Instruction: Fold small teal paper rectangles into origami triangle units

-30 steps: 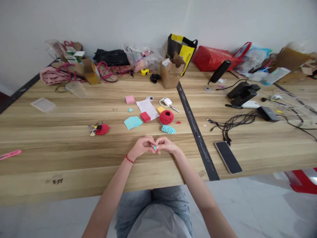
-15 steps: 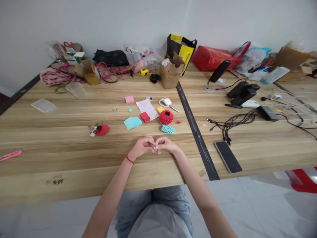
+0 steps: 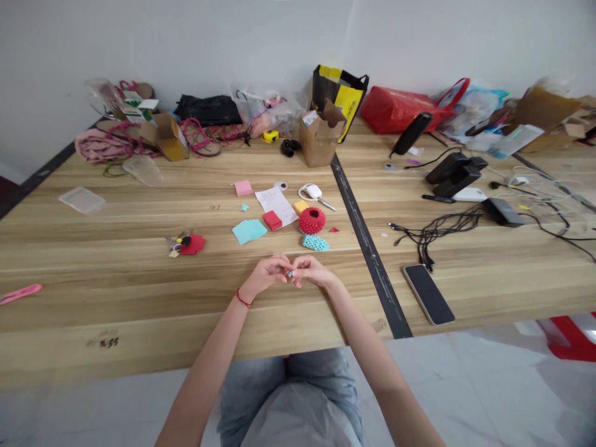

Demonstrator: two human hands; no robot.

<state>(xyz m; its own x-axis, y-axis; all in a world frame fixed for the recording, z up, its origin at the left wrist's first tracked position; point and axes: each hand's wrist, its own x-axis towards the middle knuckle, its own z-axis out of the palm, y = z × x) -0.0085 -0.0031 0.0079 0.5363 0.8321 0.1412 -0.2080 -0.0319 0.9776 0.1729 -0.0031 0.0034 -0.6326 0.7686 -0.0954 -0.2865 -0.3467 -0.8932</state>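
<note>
Between the fingertips of my left hand (image 3: 270, 273) and my right hand (image 3: 311, 272) is a small piece of light-blue paper (image 3: 290, 274). Both hands pinch it just above the table, and the fingers hide most of it. Beyond them lies a light-blue piece of folded-paper work (image 3: 315, 242), touching or close to a round red folded-paper piece (image 3: 311, 220) with a dark hole on top. Light-blue paper sheets (image 3: 249, 231) are spread to the left. A red paper stack (image 3: 272, 220) and a yellow one (image 3: 300, 207) sit by a written white sheet (image 3: 278, 205).
Scissors (image 3: 327, 203) and a pink paper stack (image 3: 243, 188) lie farther back. A phone (image 3: 428, 294) and black cables (image 3: 447, 228) are to the right. At left are red paper pieces (image 3: 192, 244) and a pink cutter (image 3: 21, 293). Bags and a cardboard box (image 3: 320, 136) line the wall.
My fingers have shifted slightly around the light-blue paper, and less of it shows now. The things on the table have stayed in place.
</note>
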